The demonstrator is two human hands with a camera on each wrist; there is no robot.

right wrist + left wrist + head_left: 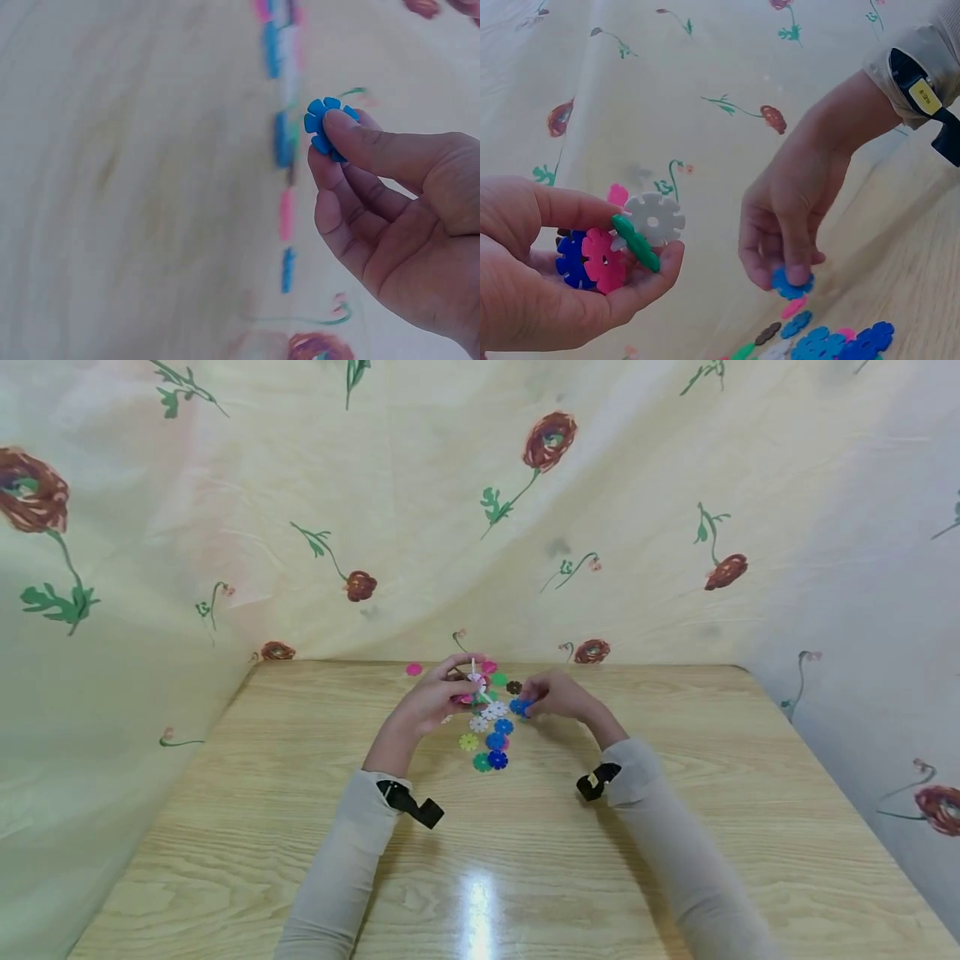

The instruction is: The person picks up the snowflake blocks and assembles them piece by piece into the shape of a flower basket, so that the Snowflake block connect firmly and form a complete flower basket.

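Note:
My left hand is raised over the far part of the table and holds a cluster of joined flower-shaped plastic discs. In the left wrist view the cluster has a white disc, a green disc seen edge-on, a pink disc and a dark blue disc, partly hidden by fingers. My right hand, a little to the right, pinches one blue disc between thumb and fingertips. That disc is apart from the cluster.
Loose discs lie on the wooden table below the hands, among them a yellow disc, a green disc and a dark blue disc. A pink disc lies near the far edge. Behind hangs a flowered cloth.

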